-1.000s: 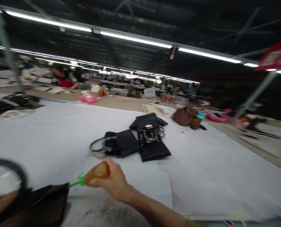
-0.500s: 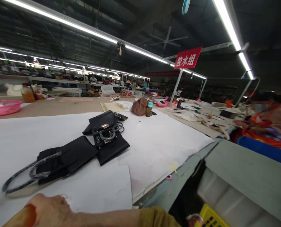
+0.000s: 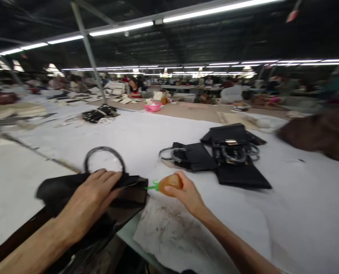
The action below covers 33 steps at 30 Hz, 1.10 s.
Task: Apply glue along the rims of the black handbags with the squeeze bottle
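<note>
My left hand (image 3: 97,194) grips the top edge of a black handbag (image 3: 129,203), its fingers lying over the edge and the thumb hidden. A round wrapped handle (image 3: 104,148) stands up behind these fingers. My right hand (image 3: 186,192) is closed around a squeeze glue bottle (image 3: 169,184) of amber liquid. The bottle lies sideways, and its thin green nozzle (image 3: 151,187) points left at the bag's open right end. Whether the tip touches the bag is too blurred to tell.
Several black handbags (image 3: 238,152) lie on the white-covered table (image 3: 163,129) to the right. A brown cloth-like bundle (image 3: 314,133) is beyond them. Dark strips (image 3: 98,114) lie at the back left, and a pink basket (image 3: 152,106) stands farther off. A metal post (image 3: 86,49) rises at left.
My view has swung left. Both hands now show at the front, with the handbag in my left hand and the glue bottle at its edge. Earlier only one hand showed, at the lower left.
</note>
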Each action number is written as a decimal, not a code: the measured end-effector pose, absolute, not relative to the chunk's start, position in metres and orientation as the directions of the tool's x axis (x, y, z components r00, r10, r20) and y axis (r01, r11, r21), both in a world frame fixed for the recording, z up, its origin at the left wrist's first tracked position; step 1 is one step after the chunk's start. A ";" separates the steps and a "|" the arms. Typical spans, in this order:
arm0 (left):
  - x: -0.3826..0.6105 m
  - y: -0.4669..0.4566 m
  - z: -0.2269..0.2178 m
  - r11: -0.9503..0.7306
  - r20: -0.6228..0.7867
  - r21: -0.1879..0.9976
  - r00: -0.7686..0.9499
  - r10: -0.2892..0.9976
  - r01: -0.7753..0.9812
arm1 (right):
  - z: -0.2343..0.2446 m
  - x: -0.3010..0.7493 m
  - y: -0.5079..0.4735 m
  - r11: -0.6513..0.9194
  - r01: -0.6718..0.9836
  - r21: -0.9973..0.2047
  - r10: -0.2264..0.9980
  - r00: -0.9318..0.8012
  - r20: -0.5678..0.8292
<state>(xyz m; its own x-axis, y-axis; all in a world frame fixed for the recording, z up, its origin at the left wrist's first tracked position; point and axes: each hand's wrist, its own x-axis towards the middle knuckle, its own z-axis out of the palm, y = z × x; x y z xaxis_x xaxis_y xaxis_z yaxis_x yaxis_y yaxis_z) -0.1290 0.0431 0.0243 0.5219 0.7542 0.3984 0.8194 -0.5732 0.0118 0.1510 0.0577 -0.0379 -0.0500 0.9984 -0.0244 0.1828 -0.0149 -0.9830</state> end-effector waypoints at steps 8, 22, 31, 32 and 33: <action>-0.110 0.038 0.045 -0.433 0.222 0.017 0.419 0.880 0.901 | -0.051 0.160 0.062 0.031 0.307 -0.951 0.996 -0.089 0.004; -0.108 0.036 0.052 -0.424 0.154 -0.004 0.419 0.895 0.906 | -0.039 0.160 0.060 0.028 0.402 -0.915 0.998 -0.069 0.000; -0.107 0.035 0.053 -0.403 0.109 0.015 0.399 0.910 0.915 | -0.046 0.161 0.058 0.037 0.452 -0.891 0.995 -0.096 -0.007; -0.107 0.035 0.053 -0.403 0.107 0.012 0.400 0.910 0.915 | -0.047 0.161 0.059 0.038 0.456 -0.889 0.996 -0.093 -0.005; -0.107 0.035 0.053 -0.401 0.107 0.009 0.398 0.911 0.916 | -0.047 0.161 0.059 0.039 0.460 -0.887 0.996 -0.092 -0.004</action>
